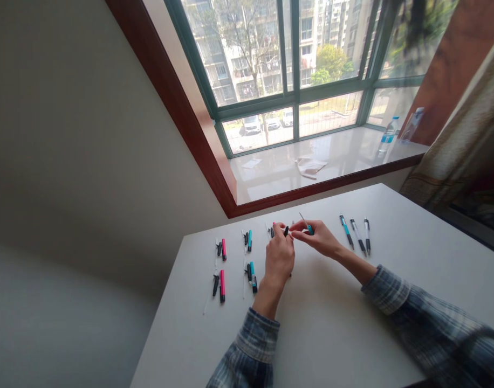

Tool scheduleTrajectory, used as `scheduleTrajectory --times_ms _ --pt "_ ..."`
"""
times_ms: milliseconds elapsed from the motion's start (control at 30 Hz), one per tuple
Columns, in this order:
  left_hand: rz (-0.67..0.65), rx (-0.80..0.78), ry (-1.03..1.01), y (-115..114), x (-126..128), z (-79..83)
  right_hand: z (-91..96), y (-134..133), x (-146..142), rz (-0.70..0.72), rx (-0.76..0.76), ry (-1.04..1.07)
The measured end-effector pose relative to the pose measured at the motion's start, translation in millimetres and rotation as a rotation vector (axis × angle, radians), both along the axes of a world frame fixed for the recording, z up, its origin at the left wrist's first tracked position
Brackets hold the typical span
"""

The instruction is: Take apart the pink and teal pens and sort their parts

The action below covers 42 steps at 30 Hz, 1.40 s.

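Note:
Above the middle of a white table [331, 323], my left hand [278, 257] is closed around a small black pen part [286, 230]. Close to its right, my right hand [317, 237] pinches a teal pen barrel [309, 228] with a thin refill sticking up from it. The two hands nearly touch. To the left lie sets of taken-apart pens: pink barrels [223, 249] [221, 285] and teal barrels [249, 240] [252, 276], each beside black parts and thin refills. Three whole pens [356, 235] lie in a row to the right.
A wide window sill [311, 172] runs behind the table, with a cloth [309, 166], a paper and a water bottle [388, 134] on it. A curtain [461, 134] hangs at the right. A plain wall stands to the left.

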<state>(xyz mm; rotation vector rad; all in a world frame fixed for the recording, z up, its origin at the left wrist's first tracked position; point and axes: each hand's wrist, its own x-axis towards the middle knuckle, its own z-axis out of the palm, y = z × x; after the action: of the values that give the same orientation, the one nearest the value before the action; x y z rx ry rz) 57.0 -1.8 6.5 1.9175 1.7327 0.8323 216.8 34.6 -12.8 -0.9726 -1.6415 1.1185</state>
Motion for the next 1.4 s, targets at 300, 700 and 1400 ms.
scheduleTrajectory --times_ms 300,700,1400 --pt "-0.067 0.035 0.115 -1 4 -1.6 -11.8 5 -2 -0.061 -0.059 0.044" --pt "0.093 0.180 -0.031 3 -4 4.6 -14.3 33 28 -0.507 -0.002 -0.322" --pt "0.064 0.197 -0.020 2 0 6.7 -27.2 45 18 -0.471 0.073 -0.668"
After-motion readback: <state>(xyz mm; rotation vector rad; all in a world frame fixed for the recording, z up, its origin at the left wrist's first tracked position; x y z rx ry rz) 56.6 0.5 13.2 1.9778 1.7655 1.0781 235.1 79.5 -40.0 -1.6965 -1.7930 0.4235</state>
